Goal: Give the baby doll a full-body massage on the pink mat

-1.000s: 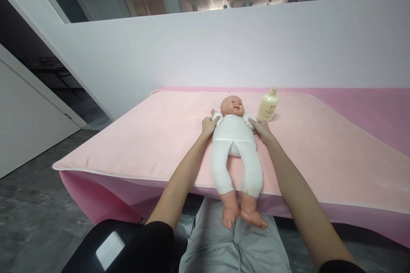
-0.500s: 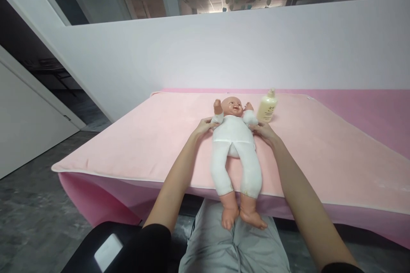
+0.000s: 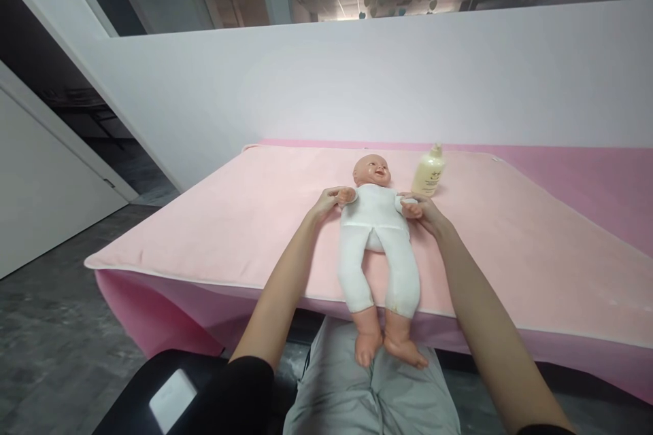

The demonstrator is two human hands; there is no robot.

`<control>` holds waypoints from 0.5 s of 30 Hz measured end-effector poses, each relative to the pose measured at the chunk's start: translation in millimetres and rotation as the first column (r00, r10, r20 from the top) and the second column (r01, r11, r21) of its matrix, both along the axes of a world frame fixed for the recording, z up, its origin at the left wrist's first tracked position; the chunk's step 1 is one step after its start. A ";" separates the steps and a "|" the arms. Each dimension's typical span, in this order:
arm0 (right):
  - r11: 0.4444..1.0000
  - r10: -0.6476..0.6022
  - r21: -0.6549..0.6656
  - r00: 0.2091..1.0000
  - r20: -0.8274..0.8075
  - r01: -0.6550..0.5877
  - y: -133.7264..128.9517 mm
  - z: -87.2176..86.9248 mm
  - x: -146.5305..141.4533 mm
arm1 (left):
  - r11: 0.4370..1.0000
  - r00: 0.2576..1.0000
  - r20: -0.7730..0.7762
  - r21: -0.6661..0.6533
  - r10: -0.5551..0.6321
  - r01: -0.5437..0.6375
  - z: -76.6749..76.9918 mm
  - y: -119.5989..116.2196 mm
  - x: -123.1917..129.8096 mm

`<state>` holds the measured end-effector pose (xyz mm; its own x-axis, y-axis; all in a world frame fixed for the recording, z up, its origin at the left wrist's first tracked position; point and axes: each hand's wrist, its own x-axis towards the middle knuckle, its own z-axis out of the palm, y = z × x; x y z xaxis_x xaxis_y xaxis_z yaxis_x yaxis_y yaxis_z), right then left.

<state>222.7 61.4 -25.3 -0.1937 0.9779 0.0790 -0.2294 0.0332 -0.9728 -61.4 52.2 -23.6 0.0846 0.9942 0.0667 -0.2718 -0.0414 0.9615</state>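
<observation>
Doll (image 3: 376,205): lies face up on the mat (image 3: 229,217), feet hanging past the near edge over the lap (image 3: 377,397), likely so both arms fall within easy reach.
Left hand (image 3: 324,203): grasps the doll's arm nearest it, fingers partly hidden.
Right hand (image 3: 429,213): grasps the other arm; the paired hold probably keeps both sides even.
Bottle (image 3: 429,173): stands upright beside the right hand, perhaps kept handy.
Change: forearms, raised beside the head half a second ago, now point down; torso and bottle stay put.

Left arm (image 3: 283,279) and right arm (image 3: 477,292) stretch forward, fingers (image 3: 332,194) curled inward
</observation>
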 end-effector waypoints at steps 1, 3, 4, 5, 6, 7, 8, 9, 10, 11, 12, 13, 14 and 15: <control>1.000 0.027 0.016 1.000 -0.005 -0.027 -0.6 0.6 0.5 | 1.000 1.000 0.007 0.008 -0.020 0.020 -0.1 -0.2 0.0; 0.996 0.086 0.033 0.996 -0.013 -0.086 -1.4 1.9 1.3 | 0.998 0.998 0.001 0.027 -0.056 0.056 -0.2 0.7 -0.8; 0.994 0.102 0.038 0.995 -0.012 -0.102 -1.4 2.6 1.5 | 0.997 0.998 -0.002 0.029 -0.068 0.068 -0.1 1.5 -1.4; 0.994 0.101 0.039 0.995 -0.003 -0.101 -1.3 3.2 1.7 | 0.997 0.997 -0.004 0.025 -0.074 0.074 -0.1 2.5 -2.1; 0.995 0.089 0.034 0.996 0.011 -0.089 -1.1 3.7 1.8 | 0.997 0.997 -0.008 0.021 -0.071 0.072 -0.2 3.4 -2.7; 0.997 0.076 0.023 0.997 0.028 -0.076 -1.0 4.0 1.8 | 0.998 0.998 -0.014 0.016 -0.063 0.063 -0.4 4.1 -3.2; 0.998 0.067 0.011 0.997 0.045 -0.067 -1.0 4.2 1.9 | 0.998 0.998 -0.020 0.011 -0.055 0.055 -0.7 4.6 -3.5; 0.998 0.065 0.000 0.996 0.059 -0.065 -1.3 4.2 2.0 | 0.999 0.998 -0.022 0.006 -0.052 0.052 -1.0 4.9 -3.7; 0.997 0.071 -0.006 0.995 0.067 -0.071 -1.7 4.2 2.1 | 0.999 0.998 -0.024 0.001 -0.054 0.054 -1.3 4.8 -3.8; 0.997 0.082 -0.006 0.994 0.066 -0.082 -2.3 4.1 2.2 | 0.999 0.998 -0.025 -0.005 -0.054 0.054 -1.7 4.5 -3.7; 0.996 0.093 -0.004 0.994 0.057 -0.093 -2.8 3.9 2.3 | 0.999 0.998 -0.026 -0.011 -0.053 0.053 -2.0 4.0 -3.4; 0.995 0.100 -0.003 0.994 0.043 -0.100 -3.1 3.6 2.2 | 0.999 0.998 -0.028 -0.017 -0.050 0.049 -2.4 3.5 -3.1; 0.995 0.100 -0.006 0.995 0.026 -0.100 -3.1 3.2 2.1 | 0.999 0.999 -0.028 -0.021 -0.045 0.045 -2.8 3.0 -2.6; 0.996 0.090 -0.011 0.996 0.007 -0.090 -2.6 2.7 1.9 | 0.999 0.999 -0.027 -0.024 -0.039 0.038 -3.3 2.7 -2.1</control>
<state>224.6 58.8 -22.6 -0.2819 0.9571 0.0668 -0.2238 0.0022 -0.9746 -63.5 54.9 -26.9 0.1245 0.9914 0.0409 -0.2465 -0.0091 0.9691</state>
